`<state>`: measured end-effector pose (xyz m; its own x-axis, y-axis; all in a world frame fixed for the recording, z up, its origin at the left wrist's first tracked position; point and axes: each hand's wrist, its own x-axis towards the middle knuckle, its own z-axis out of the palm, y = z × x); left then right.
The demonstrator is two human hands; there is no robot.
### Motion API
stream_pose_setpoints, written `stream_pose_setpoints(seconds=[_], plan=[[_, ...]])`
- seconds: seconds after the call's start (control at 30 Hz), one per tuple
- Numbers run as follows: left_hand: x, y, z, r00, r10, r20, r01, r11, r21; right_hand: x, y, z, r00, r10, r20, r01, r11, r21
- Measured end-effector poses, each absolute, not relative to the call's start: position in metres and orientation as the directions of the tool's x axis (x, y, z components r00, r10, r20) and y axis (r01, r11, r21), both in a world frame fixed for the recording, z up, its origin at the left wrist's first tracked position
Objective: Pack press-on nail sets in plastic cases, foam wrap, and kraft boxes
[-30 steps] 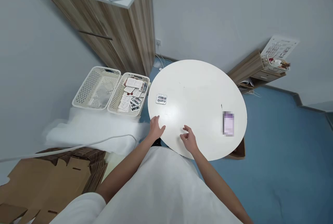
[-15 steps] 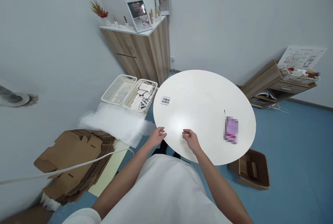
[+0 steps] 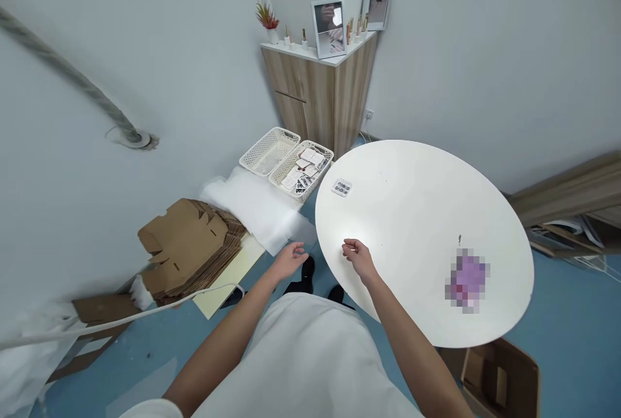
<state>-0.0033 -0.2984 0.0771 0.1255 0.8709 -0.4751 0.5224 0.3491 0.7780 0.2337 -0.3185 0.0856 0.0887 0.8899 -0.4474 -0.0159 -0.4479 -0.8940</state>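
A round white table [image 3: 422, 211] fills the right of the head view. My right hand [image 3: 358, 257] rests at its near edge, fingers loosely curled, holding nothing. My left hand [image 3: 290, 258] hangs just off the table's left edge above the blue floor, fingers apart and empty. A small clear pack of dark items [image 3: 342, 187] lies on the table's far left. A blurred purple object [image 3: 466, 279] lies at the table's right, with a small dark speck just beyond it.
Two white baskets [image 3: 270, 153] stand on white padding [image 3: 257, 208] left of the table; the nearer one holds cards and packs. Flat cardboard [image 3: 191, 246] is stacked further left. A wooden cabinet [image 3: 320, 98] stands in the corner. An open carton [image 3: 504, 376] sits under the table's right.
The view has swung left, so the table has shifted right in it. My left hand has come off the table's edge and now hangs beside it. My right hand stays at the near edge.
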Motion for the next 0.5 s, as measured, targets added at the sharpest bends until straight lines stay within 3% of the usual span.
stream_pose_setpoints(seconds=[0.5], plan=[[-0.049,-0.266,0.06,0.061,0.895,-0.442,0.404,0.383,0.831,0.178,-0.275,0.094,-0.076,0.872,-0.483,0.128,-0.472,-0.872]])
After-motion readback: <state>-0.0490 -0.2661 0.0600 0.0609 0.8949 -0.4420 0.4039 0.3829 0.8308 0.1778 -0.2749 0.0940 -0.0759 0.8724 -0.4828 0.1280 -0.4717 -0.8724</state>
